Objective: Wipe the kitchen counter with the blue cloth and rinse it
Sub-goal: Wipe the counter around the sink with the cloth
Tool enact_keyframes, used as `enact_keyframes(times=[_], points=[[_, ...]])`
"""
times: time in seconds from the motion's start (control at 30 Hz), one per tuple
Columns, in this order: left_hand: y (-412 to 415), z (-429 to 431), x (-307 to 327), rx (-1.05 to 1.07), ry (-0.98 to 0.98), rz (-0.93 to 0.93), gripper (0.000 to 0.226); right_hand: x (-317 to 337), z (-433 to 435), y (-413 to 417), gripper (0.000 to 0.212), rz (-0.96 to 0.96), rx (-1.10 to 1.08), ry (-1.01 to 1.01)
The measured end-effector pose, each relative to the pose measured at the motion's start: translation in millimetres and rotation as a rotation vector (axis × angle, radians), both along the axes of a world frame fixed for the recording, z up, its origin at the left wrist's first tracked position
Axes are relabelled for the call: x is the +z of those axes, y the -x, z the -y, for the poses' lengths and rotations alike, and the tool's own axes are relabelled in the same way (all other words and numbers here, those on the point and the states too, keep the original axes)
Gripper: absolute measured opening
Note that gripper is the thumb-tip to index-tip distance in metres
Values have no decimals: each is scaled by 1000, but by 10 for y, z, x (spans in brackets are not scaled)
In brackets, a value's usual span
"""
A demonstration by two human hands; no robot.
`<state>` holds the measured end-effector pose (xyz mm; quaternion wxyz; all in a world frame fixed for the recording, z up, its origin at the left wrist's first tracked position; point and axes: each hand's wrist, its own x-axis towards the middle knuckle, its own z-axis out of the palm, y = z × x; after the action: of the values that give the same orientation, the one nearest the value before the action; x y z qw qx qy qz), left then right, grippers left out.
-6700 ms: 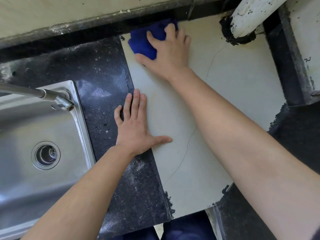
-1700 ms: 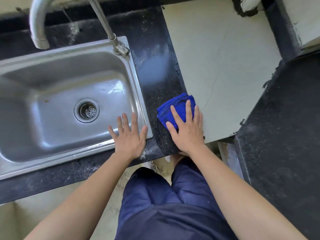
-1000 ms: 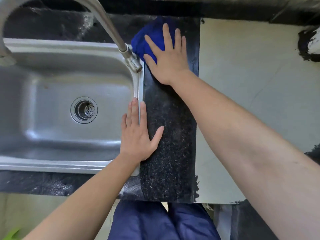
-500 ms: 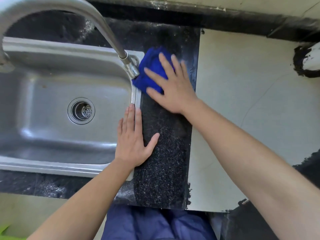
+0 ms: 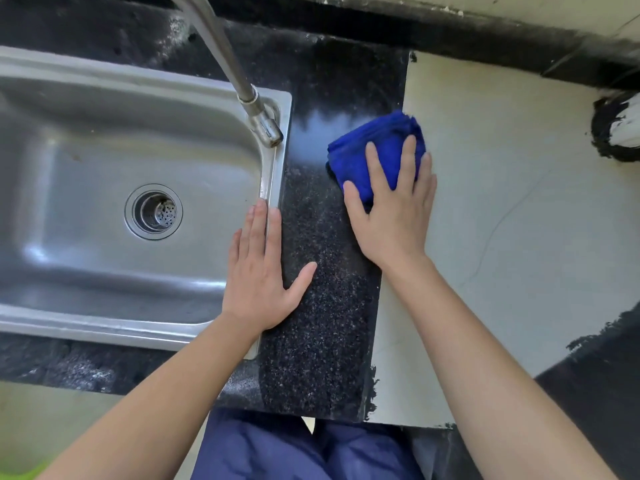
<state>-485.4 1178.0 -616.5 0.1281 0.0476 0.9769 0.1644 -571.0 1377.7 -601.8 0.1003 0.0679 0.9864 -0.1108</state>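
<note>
My right hand (image 5: 394, 216) lies flat on the blue cloth (image 5: 374, 150), fingers straight and slightly spread, pressing it down rather than gripping it. The cloth is folded into a thick pad. It sits across the seam where the dark speckled strip of the counter (image 5: 322, 341) meets the pale panel (image 5: 502, 237), in the back half of the worktop. My left hand (image 5: 263, 271) is flat and wide too, holding nothing: its fingers rest along the right rim of the sink (image 5: 86, 327) and its thumb reaches onto the dark strip. That strip is narrow, bounded by the sink rim on one side and the panel's edge on the other; between my hands I see only its speckled surface. A wet sheen (image 5: 311, 133) lies just left of the cloth, beside the base of the faucet (image 5: 242, 84). Behind the cloth the dark surface runs to the wall ledge. To the right the pale panel stretches out to a white pipe (image 5: 627, 129) ringed in black and a ragged dark border. Both forearms cross the counter's front edge
</note>
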Motion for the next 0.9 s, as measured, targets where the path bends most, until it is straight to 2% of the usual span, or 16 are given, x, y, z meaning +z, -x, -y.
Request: enact_keyframes(times=[0.1, 0.23, 0.37, 0.43, 0.5, 0.57, 0.67, 0.73, 0.8, 0.9], points=[[2, -2, 12, -2, 2, 6, 92, -8, 10, -59, 66, 24, 73, -14], [4, -1, 21, -10, 18, 11, 92, 16, 14, 730, 65, 3, 151, -36], [8, 3, 12, -12, 20, 5, 92, -25, 446, 1372, 65, 32, 43, -12], [3, -4, 13, -12, 12, 2, 91, -49, 600, 1268, 63, 9, 77, 18], [-3, -5, 14, -9, 9, 0, 91, -51, 515, 970, 61, -24, 262, 27], [-3, -6, 16, -7, 11, 1, 92, -40, 218, 640, 61, -40, 416, 29], [4, -12, 14, 2, 12, 12, 92, -9, -298, 190, 60, -52, 495, 27], [5, -9, 14, -2, 16, 10, 92, 7, -537, 194, 61, -34, 539, -1], [10, -3, 13, -11, 25, 9, 92, 32, -566, 455, 63, -5, 489, -13], [15, 8, 9, -27, 20, 14, 92, 6, -270, 915, 64, 12, 290, 1]])
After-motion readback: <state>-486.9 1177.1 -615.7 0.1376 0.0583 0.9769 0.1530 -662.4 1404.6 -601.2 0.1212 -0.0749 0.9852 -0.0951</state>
